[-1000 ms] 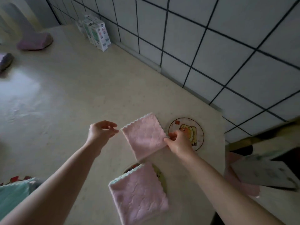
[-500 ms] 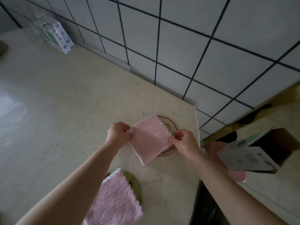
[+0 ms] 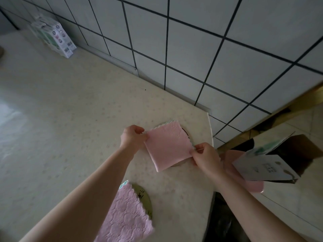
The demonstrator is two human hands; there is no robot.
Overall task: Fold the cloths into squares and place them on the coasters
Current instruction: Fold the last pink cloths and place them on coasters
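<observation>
Neatly squared pink cloth (image 3: pixel 168 145), scalloped far edge, covering coaster (image 3: pixel 186 135).

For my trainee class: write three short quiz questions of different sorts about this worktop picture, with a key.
1. True or false: the left hand and the right hand both pinch the folded pink square cloth.
2. What lies beneath that cloth? A) a round dark-rimmed coaster B) a metal tray C) a book
3. Fill the blank: the white printed cartons stand against the tiled ____.
Key: 1 true; 2 A; 3 wall.
</observation>
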